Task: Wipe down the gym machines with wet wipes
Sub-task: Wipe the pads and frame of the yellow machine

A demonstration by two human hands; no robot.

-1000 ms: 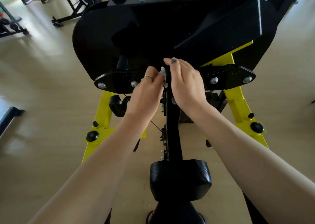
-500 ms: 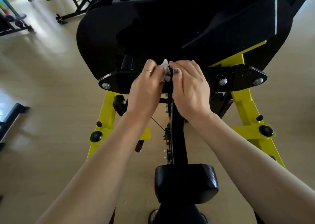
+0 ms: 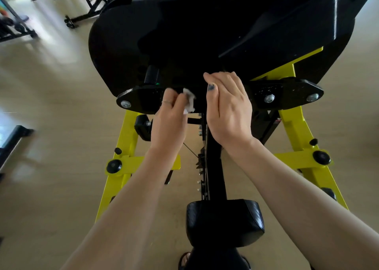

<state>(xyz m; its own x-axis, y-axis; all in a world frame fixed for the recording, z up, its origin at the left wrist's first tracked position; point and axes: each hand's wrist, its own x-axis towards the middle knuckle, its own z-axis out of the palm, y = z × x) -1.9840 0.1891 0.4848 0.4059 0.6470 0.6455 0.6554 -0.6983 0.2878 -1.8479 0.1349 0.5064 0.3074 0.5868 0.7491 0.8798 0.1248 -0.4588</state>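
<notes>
No lettering, brand name, number or sign can be read anywhere on the black-and-yellow gym machine (image 3: 221, 44). A small red-and-white sticker (image 3: 277, 120) sits on the frame at right, too small and blurred to make out; the floor (image 3: 51, 85) carries no markings either.

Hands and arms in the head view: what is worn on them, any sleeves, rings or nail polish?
Both forearms are bare, with no sleeves or gloves in view. The left hand wears a thin ring on one finger. The right hand shows dark, chipped polish on the thumbnail. No watch or bracelet shows on either wrist.
</notes>
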